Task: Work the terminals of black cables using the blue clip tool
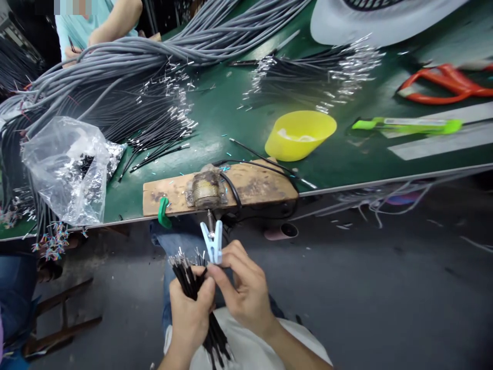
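Observation:
My left hand (192, 311) is wrapped round a bundle of thin black cables (188, 277). Stripped silvery wire ends stick out at the bundle's top, and its lower ends hang over my lap. Beside it, my right hand (244, 288) is closed in a pinch at the lower end of a light-blue clothespin (212, 242). Its thumb almost meets the left thumb; whatever lies between the right fingertips is hidden. The clothespin is fixed to the metal shaft of a small, grimy motor (207, 189), which is mounted on a wooden board (262, 182) at the table's edge.
A plastic bag (65, 164) of small parts, thick grey cables (154, 51) and black cable bundles (308, 72) cover much of the green table (215, 97). A yellow cup (300, 136), green cutter (408, 125) and orange-handled tool (442, 85) lie right. Another person's arm (115, 23) shows far left.

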Motion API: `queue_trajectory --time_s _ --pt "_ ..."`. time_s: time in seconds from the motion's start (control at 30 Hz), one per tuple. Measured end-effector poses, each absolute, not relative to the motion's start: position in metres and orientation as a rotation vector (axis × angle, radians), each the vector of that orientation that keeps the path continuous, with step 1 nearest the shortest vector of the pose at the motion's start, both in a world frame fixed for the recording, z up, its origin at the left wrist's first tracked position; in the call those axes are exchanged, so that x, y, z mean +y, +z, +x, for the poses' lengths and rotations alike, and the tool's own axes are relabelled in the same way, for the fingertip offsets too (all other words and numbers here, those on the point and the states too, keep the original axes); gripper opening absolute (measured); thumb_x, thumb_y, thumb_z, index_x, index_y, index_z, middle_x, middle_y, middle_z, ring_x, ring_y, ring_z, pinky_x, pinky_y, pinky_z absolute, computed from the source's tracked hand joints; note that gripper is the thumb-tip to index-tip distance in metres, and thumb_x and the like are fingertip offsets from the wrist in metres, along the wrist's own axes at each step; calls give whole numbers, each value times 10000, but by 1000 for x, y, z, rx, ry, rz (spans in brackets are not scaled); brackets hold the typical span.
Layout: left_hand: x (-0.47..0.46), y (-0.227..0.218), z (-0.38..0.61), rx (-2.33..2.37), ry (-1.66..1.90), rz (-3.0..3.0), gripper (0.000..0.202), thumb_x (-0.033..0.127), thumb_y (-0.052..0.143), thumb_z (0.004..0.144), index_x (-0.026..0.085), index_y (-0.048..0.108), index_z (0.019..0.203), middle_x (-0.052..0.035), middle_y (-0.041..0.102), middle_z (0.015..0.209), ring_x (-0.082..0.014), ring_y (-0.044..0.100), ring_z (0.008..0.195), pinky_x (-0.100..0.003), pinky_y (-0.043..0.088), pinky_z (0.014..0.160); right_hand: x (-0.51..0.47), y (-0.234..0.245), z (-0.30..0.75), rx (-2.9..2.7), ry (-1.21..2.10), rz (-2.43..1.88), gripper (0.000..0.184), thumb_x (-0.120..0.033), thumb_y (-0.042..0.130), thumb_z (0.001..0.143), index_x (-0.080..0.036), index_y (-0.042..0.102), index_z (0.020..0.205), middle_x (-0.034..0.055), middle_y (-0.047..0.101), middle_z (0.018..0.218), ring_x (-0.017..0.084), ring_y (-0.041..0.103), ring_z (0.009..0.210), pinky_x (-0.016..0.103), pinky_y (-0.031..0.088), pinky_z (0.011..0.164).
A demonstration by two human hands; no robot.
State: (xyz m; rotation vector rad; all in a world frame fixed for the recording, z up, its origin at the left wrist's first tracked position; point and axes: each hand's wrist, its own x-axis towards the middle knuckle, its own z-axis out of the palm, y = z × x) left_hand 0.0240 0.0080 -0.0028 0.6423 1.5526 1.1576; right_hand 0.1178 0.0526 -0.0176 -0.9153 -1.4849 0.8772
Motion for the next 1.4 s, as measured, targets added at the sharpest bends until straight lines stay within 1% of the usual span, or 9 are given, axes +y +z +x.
queue_trajectory --time_s 0.13,0.3,0.5,0.6,0.7,0.9,1.03,1.17,1.4 --pt "7 -6 31 1472 1205 526 461 625 569 692 179 485 613 80 300 415 -48 263 349 -189 278 358 47 -28 106 -1148 1283 -916 190 -252 531 815 -193 565 638 23 516 642 152 460 577 295 388 546" --pt "11 -2 31 1456 1226 512 475 626 640 623 165 541 565 62 341 401 -49 277 339 -197 254 344 48 -32 104 -680 1941 -748 294 -439 576 765 -171 606 649 -27 449 502 85 351 395 222 300 369" --pt "9 -4 28 1435 1172 460 441 579 656 637 161 551 544 73 309 400 -29 215 320 -210 171 338 61 -27 127 -1166 1528 -742 100 -276 648 740 -178 666 749 45 582 753 162 538 696 272 436 620" --pt "6 -7 28 1442 1147 470 431 561 648 650 152 569 540 74 311 388 -25 198 312 -203 176 324 63 -25 130 -1267 1481 -699 157 -204 594 787 -177 610 634 19 545 644 137 518 594 252 420 543" --pt "3 -8 29 1497 1181 503 393 529 686 628 144 609 598 33 454 445 -56 337 345 -205 282 342 58 -25 123 -1210 1358 -754 212 -167 560 802 -185 532 593 -17 468 586 111 449 503 232 371 457" --pt "4 -3 25 1778 1223 887 359 496 643 694 157 667 579 -20 575 492 -142 516 487 -250 445 488 50 -28 123 -1446 725 -792 219 3 518 751 -199 597 781 26 536 722 156 469 689 291 408 632" --pt "8 -1 19 1662 1198 957 326 453 642 711 156 668 579 7 521 412 -112 448 370 -233 401 397 60 -26 129 -1188 1493 -596 160 -283 586 812 -188 595 683 7 494 669 136 459 619 267 385 562" --pt "12 -2 13 1513 1220 1045 196 353 678 690 172 709 621 -71 678 629 -214 618 614 -343 502 644 70 -26 131 -777 2168 -479 331 -472 728 634 -155 634 642 -30 466 566 88 404 511 228 341 503" --pt "27 -10 -15 1467 1068 1015 149 254 817 478 216 673 471 -24 636 454 -191 597 443 -294 506 479 97 -14 129 -669 2040 -714 370 -493 756 583 -136 664 607 -37 497 507 67 384 472 205 322 466"
